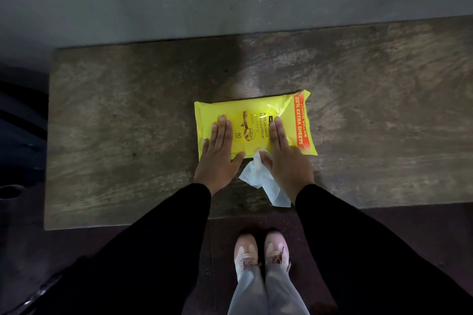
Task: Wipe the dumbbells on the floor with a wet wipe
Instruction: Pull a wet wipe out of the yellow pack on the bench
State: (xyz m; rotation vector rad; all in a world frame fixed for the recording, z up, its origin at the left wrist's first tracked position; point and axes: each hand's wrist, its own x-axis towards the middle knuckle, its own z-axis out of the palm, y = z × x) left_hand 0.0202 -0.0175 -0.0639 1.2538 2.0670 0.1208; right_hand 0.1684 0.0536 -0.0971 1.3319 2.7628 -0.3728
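Left hand [217,158]: fingers [222,130] flat and together, pressed down on the left half of the yellow wipes pack [253,123], gripping nothing. Right hand [286,161]: fingers [277,133] also laid flat on the pack's right half, but the thumb pins one white wet wipe [261,179] against the palm edge, so this hand has the wipe. The wipe hangs off the pack's near edge, crumpled, trailing toward the person across the tabletop [128,123].

The pack lies flat on the worn wooden tabletop, roughly centre, label panel between the two hands. Black sleeves [345,238] run back from the pack to the camera; pink shoes [261,253] stand on the dark floor [409,225] just nearer than the pack.

Step, as judged: wipe is drawn out, both hands look to be flattening or resealing the pack. Wiping not begun.

No dumbbells identifiable; dark shapes far left of the pack are too dim to name.

Next move calls for lifting off the pack, keeping the wipe in the right hand, and going down to floor level to find the dumbbells.
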